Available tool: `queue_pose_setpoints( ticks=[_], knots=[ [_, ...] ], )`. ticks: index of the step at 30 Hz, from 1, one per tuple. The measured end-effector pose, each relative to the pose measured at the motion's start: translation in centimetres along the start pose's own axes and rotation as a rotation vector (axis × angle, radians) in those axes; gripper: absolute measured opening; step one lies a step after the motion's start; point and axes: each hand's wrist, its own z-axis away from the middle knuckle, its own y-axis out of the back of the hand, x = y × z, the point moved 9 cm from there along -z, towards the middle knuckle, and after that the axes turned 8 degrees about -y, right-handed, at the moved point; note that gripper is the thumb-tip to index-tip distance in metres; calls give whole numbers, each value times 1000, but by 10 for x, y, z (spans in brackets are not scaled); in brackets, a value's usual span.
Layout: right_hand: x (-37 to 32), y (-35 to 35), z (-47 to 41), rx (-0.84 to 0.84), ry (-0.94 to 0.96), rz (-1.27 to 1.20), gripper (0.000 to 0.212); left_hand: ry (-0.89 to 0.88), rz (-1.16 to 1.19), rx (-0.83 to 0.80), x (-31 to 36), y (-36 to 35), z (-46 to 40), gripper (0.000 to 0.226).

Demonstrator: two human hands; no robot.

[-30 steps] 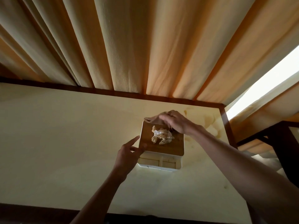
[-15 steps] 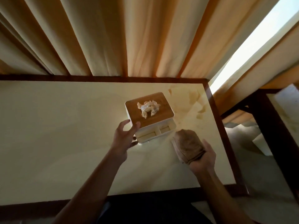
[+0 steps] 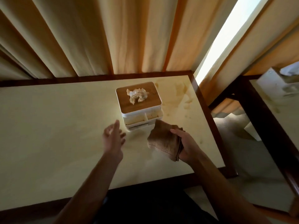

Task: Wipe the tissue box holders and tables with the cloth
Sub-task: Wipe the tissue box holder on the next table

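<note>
Our right hand (image 3: 186,147) grips the folded cloth (image 3: 165,141); our left hand (image 3: 113,138) hovers with relaxed fingers, holding nothing. We should steady the tissue box holder (image 3: 139,104), then wipe its front flat.

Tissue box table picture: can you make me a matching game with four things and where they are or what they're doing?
Things:
1. cloth
2. tissue
3. left hand
4. tissue box holder

Places or states:
A. open, holding nothing
B. sticking out of the wooden lid
C. gripped by the right hand
D. standing on the table

Pairs: 1-C, 2-B, 3-A, 4-D
</note>
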Motion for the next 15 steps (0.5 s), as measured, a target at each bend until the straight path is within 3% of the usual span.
queue_pose_setpoints(
  ticks=[3,8,11,13,15],
  knots=[
    [-4,4,9,-83,-25,108,25,100,-56,-168,-42,-11,42,12],
    [-8,21,18,-148,-52,445,14,-130,-492,-630,-46,-57,62,67],
    [-5,34,15,-209,-51,534,26,-20,-501,-827,-55,-89,72,89],
    [-6,46,9,-234,-52,555,30,-46,-591,-851,-57,-105,72,78],
    [-20,56,4,-185,51,691,20,-180,-767,-819,-53,-120,66,57]
  ],
)
